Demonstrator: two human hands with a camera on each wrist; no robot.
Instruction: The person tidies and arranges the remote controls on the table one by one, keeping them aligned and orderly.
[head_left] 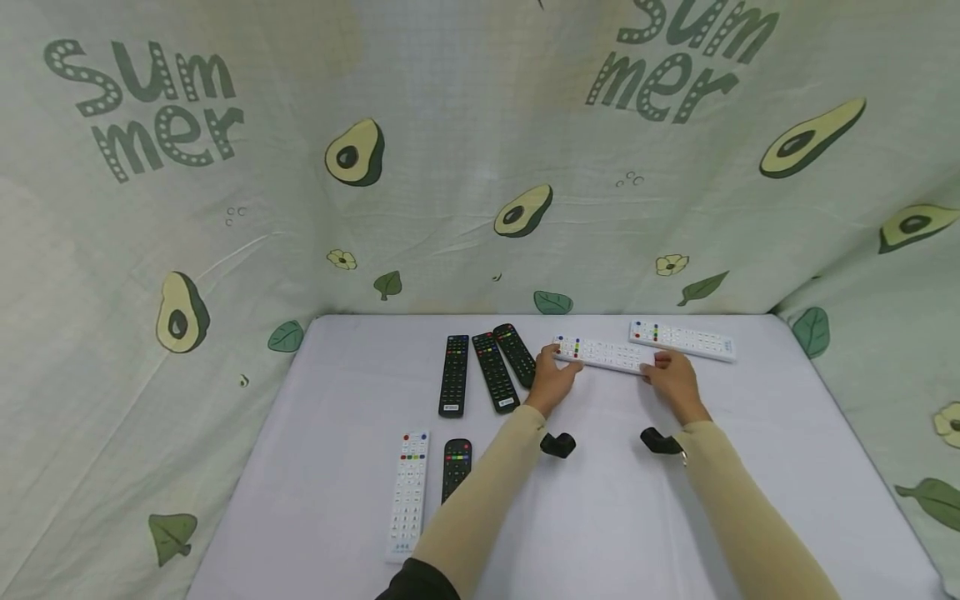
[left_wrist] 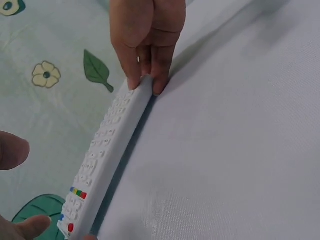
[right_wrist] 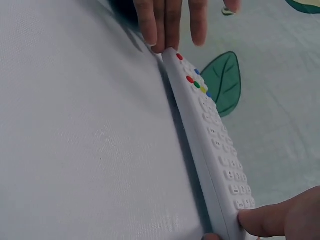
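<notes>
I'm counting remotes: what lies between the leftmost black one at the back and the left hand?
The head view shows one black remote, then another black remote beside the left hand.

A slim white plastic remote control (head_left: pixel 603 355), held at both ends, slants down rightward, right of the head view's centre, its button side showing and its coloured keys toward the left.

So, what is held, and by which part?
A white remote: the right hand pinches its end away from the coloured buttons; the left hand touches the other end.
</notes>
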